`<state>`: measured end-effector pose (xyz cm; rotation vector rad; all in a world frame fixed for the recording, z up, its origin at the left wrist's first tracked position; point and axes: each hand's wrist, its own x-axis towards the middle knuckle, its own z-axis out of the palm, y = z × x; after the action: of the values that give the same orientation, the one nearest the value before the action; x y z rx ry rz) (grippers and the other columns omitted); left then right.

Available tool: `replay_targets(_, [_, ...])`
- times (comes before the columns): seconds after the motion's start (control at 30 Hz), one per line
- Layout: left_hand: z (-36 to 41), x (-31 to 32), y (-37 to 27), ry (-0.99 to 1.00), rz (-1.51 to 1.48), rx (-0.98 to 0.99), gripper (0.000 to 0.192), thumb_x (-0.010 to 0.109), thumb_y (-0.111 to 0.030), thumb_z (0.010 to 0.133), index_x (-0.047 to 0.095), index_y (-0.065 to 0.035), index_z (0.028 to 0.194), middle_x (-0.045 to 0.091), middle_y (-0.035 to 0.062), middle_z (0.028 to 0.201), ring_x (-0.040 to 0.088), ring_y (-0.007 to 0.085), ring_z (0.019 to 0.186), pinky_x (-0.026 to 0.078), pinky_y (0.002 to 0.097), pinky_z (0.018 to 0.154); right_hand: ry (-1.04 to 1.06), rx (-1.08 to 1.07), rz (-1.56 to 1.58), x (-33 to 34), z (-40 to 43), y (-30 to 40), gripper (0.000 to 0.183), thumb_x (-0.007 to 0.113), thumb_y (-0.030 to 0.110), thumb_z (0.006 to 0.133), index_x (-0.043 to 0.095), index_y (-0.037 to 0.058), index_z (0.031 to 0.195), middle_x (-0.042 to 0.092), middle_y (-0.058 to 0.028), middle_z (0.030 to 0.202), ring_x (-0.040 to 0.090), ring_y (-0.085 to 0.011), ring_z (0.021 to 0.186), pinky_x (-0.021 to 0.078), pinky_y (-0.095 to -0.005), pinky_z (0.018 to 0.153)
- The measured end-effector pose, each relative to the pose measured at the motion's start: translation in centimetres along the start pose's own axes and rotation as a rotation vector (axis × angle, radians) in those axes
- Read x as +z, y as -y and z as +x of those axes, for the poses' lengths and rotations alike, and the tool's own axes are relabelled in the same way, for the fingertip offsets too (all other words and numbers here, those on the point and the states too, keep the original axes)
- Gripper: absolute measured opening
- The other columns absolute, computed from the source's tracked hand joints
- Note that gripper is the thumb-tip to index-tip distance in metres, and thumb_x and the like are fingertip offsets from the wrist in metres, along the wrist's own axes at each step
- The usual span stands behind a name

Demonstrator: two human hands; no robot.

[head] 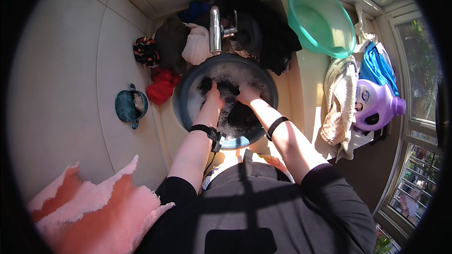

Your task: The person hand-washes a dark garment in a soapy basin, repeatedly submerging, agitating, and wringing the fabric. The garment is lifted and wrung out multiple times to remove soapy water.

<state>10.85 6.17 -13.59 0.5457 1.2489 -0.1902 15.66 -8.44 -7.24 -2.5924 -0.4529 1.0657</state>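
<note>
A round grey-blue washbasin (182, 88) stands before me, holding foamy, sudsy water (197, 107). Black wet cloth (243, 116) lies partly under the suds. My left hand (214, 98) grips a bunched part of it, thumb pointing up. To its right, my right hand (248, 94) is closed on the same dark cloth and looks blurred. Foam and cloth hide most of the fingertips. Behind the basin's far rim rises a chrome faucet (215, 30), its spout over that rim.
Dark clothes (272, 31), a pale pink cloth (196, 44) and a red cloth (161, 86) crowd the basin. Right stand a green plastic basin (317, 24), a towel (340, 95) and a purple detergent jug (376, 106). A soap dish (129, 106) and pink towel (102, 211) are left.
</note>
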Motion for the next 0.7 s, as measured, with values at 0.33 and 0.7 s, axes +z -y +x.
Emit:
replay_targets(0.33, [-6.8, 1.9, -1.5, 0.434, -0.222, -0.256, 0.048, 0.051, -0.048, 0.095, 0.061, -0.0036, 0.111, 0.066, 0.0159, 0.109, 0.064, 0.0329, 0.100, 0.053, 0.0448, 0.090, -0.214, -0.514, 0.363, -4.8, -7.4, 3.3, 0.051, 0.078, 0.033, 0.074, 0.062, 0.0064, 0.114, 0.069, -0.0174, 0.102, 0.068, -0.0344, 0.094, 0.0535, -0.0389, 0.083])
replay_targets(0.7, [-7.3, -1.6, 2.7, 0.686, 0.242, 0.302, 0.026, 0.040, -0.016, 0.098, 0.057, -0.0047, 0.114, 0.063, 0.0104, 0.097, 0.061, 0.0206, 0.092, 0.050, 0.0295, 0.078, -0.196, 0.087, 0.315, -2.1, -4.4, 1.6, 0.049, 0.053, 0.043, 0.094, 0.063, 0.0044, 0.122, 0.068, -0.0223, 0.111, 0.064, -0.0371, 0.107, 0.0486, -0.0422, 0.094])
